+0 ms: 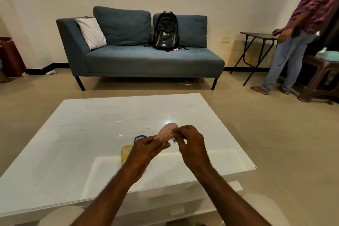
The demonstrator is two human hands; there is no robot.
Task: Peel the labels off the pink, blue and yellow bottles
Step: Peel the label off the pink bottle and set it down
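Observation:
My left hand point(146, 149) grips the pink bottle point(167, 131) by its lower end and holds it tilted above the white table point(91, 124). At the bottle's right side my right hand point(190, 143) pinches a whitish label point(173, 138) that is partly lifted off it. The yellow bottle point(126, 153) lies on the table just left of my left wrist. Only the top of the blue bottle point(139, 137) shows behind my left hand; the rest is hidden.
A blue sofa point(139, 57) with a black backpack point(166, 31) and a white cushion stands beyond the table. At the right a person in a checked shirt point(293, 42) stands by a small dark folding table point(258, 35) and a brown stool.

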